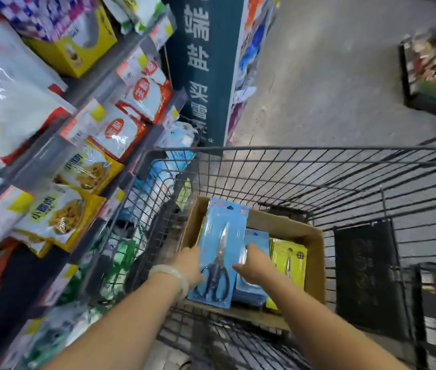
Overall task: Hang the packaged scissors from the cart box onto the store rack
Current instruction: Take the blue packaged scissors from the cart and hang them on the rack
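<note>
Over a cardboard box [315,244] in a wire cart [345,166], the left hand [188,264] and right hand [255,264] pinch a flat blue scissors pack [222,236] by its side edges, upright.

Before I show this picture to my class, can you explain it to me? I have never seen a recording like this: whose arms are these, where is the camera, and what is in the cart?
There is no machine here. A person wears a wide-angle camera on the head, so you look forward and down along their own bare arms. It is the only view.

They stand in a shop aisle over a wire shopping cart. In the cart sits an open cardboard box.

Both hands hold one blue scissors pack upright above the box: the left hand, with a pale bracelet on its wrist, grips the left edge, and the right hand the right edge. More blue packs and some yellow-green packs stand in the box.

On the left are shelves of bagged goods. The rack for hanging is not clearly in view.
</note>
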The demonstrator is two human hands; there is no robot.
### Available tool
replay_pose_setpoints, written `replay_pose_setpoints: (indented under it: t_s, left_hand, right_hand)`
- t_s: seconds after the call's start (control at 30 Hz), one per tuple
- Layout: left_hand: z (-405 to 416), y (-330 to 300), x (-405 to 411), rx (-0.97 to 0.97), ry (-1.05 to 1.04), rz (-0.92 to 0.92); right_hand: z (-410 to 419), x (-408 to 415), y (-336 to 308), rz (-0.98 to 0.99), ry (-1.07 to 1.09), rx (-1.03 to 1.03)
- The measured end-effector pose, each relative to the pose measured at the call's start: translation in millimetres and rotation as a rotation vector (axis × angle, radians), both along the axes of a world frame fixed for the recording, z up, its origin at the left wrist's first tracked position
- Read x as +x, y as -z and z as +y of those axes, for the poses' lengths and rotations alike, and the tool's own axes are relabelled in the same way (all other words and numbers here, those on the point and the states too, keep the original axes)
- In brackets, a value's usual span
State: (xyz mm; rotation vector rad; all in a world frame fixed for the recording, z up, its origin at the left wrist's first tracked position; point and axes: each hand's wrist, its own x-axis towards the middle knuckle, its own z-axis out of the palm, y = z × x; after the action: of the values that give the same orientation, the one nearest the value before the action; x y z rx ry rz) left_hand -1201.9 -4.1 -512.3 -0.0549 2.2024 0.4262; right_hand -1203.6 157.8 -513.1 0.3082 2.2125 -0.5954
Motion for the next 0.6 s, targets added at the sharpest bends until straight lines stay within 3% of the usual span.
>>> replay_pose_setpoints:
  t_s: [0.33,0.5,0.6]
  left_hand:
    - [0,42,-21,0.093,-0.26,-0.115]
    - [2,53,-21,0.149,-0.326,-0.159]
    - [4,54,-23,0.176,-0.368,-0.176]
  right_hand:
    - [-12,-16,73,-0.049,0.457,-0.154]
    - [-13,-17,80,-0.02,0.634,-0.102]
    - [-11,-18,78,-0.058,0.686,-0.182]
